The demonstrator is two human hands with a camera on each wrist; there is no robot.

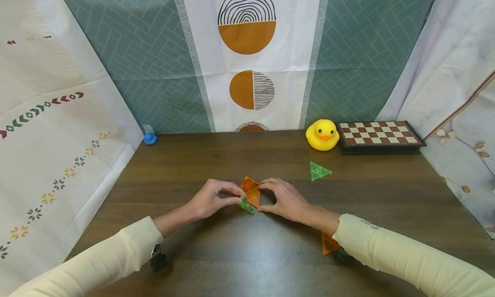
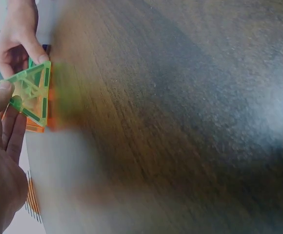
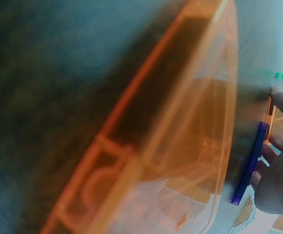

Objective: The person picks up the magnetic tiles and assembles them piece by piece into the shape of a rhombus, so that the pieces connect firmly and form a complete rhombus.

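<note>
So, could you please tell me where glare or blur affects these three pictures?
Head view: pale glare on the near middle of the table; left wrist view: a pale sheen at the right edge, a smeared patch beside the green triangle; right wrist view: a large orange piece looms out of focus.

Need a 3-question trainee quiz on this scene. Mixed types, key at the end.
1. Which hand pinches a green triangle near an orange tile?

2. Fill in the blank: in the head view, the yellow duck sits just left of the ____.

3. True or false: the loose green triangle lies closer to the yellow duck than to the blue duck.

Key
1. The left hand.
2. Checkered board.
3. True.
</note>
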